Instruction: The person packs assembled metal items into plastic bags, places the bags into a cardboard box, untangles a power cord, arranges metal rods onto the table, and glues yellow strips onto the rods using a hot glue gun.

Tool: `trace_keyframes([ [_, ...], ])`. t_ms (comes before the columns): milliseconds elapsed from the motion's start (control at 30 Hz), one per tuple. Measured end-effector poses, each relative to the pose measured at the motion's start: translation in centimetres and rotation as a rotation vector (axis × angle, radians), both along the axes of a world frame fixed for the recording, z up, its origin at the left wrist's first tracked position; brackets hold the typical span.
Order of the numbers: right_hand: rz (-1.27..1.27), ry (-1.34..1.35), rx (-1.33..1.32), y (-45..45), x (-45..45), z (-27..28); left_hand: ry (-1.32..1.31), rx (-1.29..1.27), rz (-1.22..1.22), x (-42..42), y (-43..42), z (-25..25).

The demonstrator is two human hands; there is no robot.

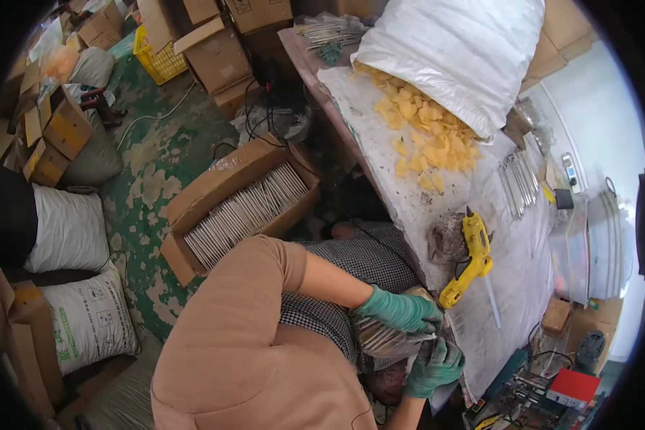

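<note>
Both my hands wear green gloves and meet over a clear plastic bag (387, 340) of thin rods near my lap, at the table's front edge. My left hand (401, 311) lies across the bag's upper side, fingers closed on its end. Just below it, my right hand (437, 367) has curled fingers at the same end of the bag. A yellow glue gun (473, 259) rests on the white-covered table (509, 287) beyond my hands, with a clear glue stick (492, 302) beside it.
Yellow pieces (426, 125) spill from a large white sack (459, 57). Metal rods (519, 183) lie farther right. A carton (183, 208) of rods stands on the green floor. White sacks (93, 315) and boxes line the left. A red-topped device (573, 388) is at lower right.
</note>
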State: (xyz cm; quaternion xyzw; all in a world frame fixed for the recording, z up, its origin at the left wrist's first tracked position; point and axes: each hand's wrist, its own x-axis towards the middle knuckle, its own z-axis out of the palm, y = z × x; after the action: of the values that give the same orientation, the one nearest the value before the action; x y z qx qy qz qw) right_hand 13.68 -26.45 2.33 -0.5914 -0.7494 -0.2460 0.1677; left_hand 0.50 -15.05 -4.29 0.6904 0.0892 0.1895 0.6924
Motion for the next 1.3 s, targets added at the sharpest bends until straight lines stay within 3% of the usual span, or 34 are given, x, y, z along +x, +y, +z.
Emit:
trace_keyframes([
  [67,-0.085,-0.129,-0.045,-0.2,-0.1,0.7,0.234,0.66,0.262,-0.7,-0.4,2.3],
  [100,-0.091,-0.1,-0.165,-0.2,-0.4,1.0,0.232,0.658,0.26,-1.0,-0.3,2.7],
  [167,-0.102,-0.069,-0.288,-0.9,-0.9,1.0,-0.079,1.385,0.44,-2.0,0.6,3.3],
  [200,-0.06,0.092,-0.4,-1.9,-1.5,0.7,-0.081,1.383,0.439,-2.2,0.9,2.7],
  [267,0.022,0.378,-0.553,-3.9,-2.0,-0.6,0.244,1.257,0.424,-2.7,1.8,0.2],
  [300,0.029,0.375,-0.545,-3.9,-2.2,-0.7,0.198,1.298,0.486,-3.5,1.6,0.5],
  [333,-0.002,0.595,-0.583,-4.3,-2.5,-0.8,0.198,1.297,0.484,-3.6,1.6,0.8],
  [367,-0.04,0.818,-0.616,-4.7,-2.7,-0.8,0.283,1.139,0.504,-3.6,1.5,1.3],
  [400,0.14,0.876,-0.373,-3.5,-3.3,-0.7,0.364,0.982,0.52,-3.8,1.4,2.1],
  [433,0.135,0.875,-0.37,-3.7,-3.7,-0.9,0.36,0.984,0.515,-3.8,1.2,2.2],
  [500,-0.142,1.858,-0.358,-3.6,-4.7,-2.0,0.24,0.504,0.44,-4.0,1.0,2.6],
  [533,0.354,2.596,-0.456,-2.9,-3.0,-3.1,0.205,0.539,0.457,-4.1,0.7,2.9],
  [567,0.365,2.595,-0.462,-3.0,-2.5,-4.9,0.172,0.571,0.473,-4.1,0.1,3.2],
  [633,-0.131,1.805,-0.203,-2.5,-3.6,-6.1,0.077,0.631,0.534,-3.3,-1.6,3.5],
  [667,-0.127,1.808,-0.207,-2.5,-3.9,-6.3,0.186,0.877,0.588,-1.8,-2.9,2.8],
  [700,-0.118,1.477,-0.098,-2.6,-4.2,-6.3,0.295,1.122,0.632,-1.4,-3.6,3.4],
  [733,-0.11,1.142,0.005,-2.8,-4.4,-6.1,0.132,1.16,0.622,-1.6,-4.3,3.7],
  [767,-0.11,1.139,0.008,-2.8,-4.6,-5.9,0.128,1.16,0.623,-1.6,-3.8,3.8],
  [833,-0.096,1.485,-0.032,-2.1,-5.7,-3.6,0.005,0.971,0.332,-2.3,-1.7,4.7],
  [867,-0.094,1.662,-0.054,-2.1,-6.0,-3.1,0.004,0.968,0.328,-2.0,-1.7,3.9],
  [933,-0.045,1.537,-0.104,-1.8,-4.4,-3.6,-0.084,-0.306,0.112,-1.4,-0.8,1.4],
  [967,0.005,1.407,-0.159,-1.7,-3.7,-3.9,-0.181,-0.052,0.016,-1.0,0.1,0.4],
  [1000,0.007,1.408,-0.161,-1.8,-3.8,-3.5,-0.18,-0.053,0.018,-1.3,0.6,0.7],
  [1067,-0.003,1.525,-0.335,-1.9,-3.8,-2.5,-0.142,0.731,0.134,-1.6,1.4,1.4],
  [1100,-0.005,1.524,-0.335,-2.0,-3.6,-2.5,-0.143,0.73,0.134,-2.0,1.2,2.3],
  [1167,-0.126,1.617,-0.378,-2.4,-2.9,-2.7,0.01,1.127,0.347,-3.2,0.1,4.4],
  [1200,-0.131,1.617,-0.379,-2.0,-3.7,-2.1,0.008,1.124,0.345,-3.3,-0.3,4.4],
  [1267,-0.046,2.172,-0.27,-1.1,-5.8,-0.4,-0.022,1.262,0.53,-2.9,-1.8,4.2],
  [1300,-0.056,2.173,-0.265,-1.4,-5.8,-0.2,-0.058,1.317,0.576,-3.0,-2.5,3.7],
])
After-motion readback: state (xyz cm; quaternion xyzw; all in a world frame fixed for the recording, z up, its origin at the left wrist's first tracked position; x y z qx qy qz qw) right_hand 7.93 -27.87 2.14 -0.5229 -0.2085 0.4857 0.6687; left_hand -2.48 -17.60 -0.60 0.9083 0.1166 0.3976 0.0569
